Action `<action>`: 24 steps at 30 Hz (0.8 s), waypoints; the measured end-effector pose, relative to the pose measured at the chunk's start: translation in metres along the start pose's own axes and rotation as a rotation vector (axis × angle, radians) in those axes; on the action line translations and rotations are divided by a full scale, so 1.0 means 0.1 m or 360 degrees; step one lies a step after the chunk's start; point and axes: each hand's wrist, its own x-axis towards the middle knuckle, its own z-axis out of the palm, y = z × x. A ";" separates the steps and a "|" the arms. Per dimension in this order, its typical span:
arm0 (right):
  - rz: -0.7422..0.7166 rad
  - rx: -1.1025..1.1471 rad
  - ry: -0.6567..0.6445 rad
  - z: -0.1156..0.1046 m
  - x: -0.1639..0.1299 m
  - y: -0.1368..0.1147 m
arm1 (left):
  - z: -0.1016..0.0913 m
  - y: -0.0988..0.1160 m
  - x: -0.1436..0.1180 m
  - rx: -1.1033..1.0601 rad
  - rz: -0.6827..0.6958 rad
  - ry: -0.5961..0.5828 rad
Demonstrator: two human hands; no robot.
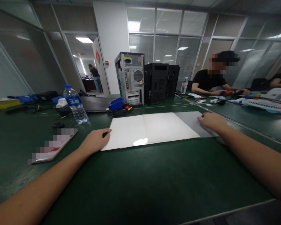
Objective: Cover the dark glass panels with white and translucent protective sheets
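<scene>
A wide, flat, glossy white sheet [164, 128] lies spread out on the dark green table, creased down its middle like an opened folder. Its right end is a grey panel [189, 120]. My left hand [96, 140] pinches the sheet's left edge between thumb and fingers. At the far right end, my right hand [212, 121] has its fingers bent around the edge of the grey panel. A bright reflection shows near the sheet's front edge. Whether the white part and the grey panel are one piece, I cannot tell.
Left of the sheet stand a water bottle [76, 104] and a blurred-out flat packet [55, 147]. Behind it are an opened computer case [131, 78], black cases [156, 82], and a blue item [116, 103] with cables. Across the table, a person [210, 78] handles tools.
</scene>
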 end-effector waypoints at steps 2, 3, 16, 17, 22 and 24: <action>-0.0011 0.0004 -0.0025 0.02 0.01 -0.03 | 0.00 0.00 0.00 -0.0004 0.0000 0.0001; -0.0031 0.0010 -0.0036 0.02 0.01 -0.06 | 0.00 0.00 0.00 -0.0008 0.0002 0.0002; -0.0522 0.0251 -0.0031 -0.14 -0.33 -0.65 | -0.01 0.00 0.00 -0.0038 0.0015 -0.0019; -0.0568 0.0289 -0.0005 -0.16 -0.35 -0.68 | -0.01 0.00 0.00 -0.0039 0.0014 -0.0022; -0.0690 0.0317 0.0097 -0.18 -0.36 -0.63 | -0.02 0.03 -0.01 -0.0030 -0.0019 -0.0029; -0.0751 0.0286 0.0072 -0.15 -0.35 -0.58 | -0.02 0.04 -0.02 -0.0031 -0.0026 -0.0037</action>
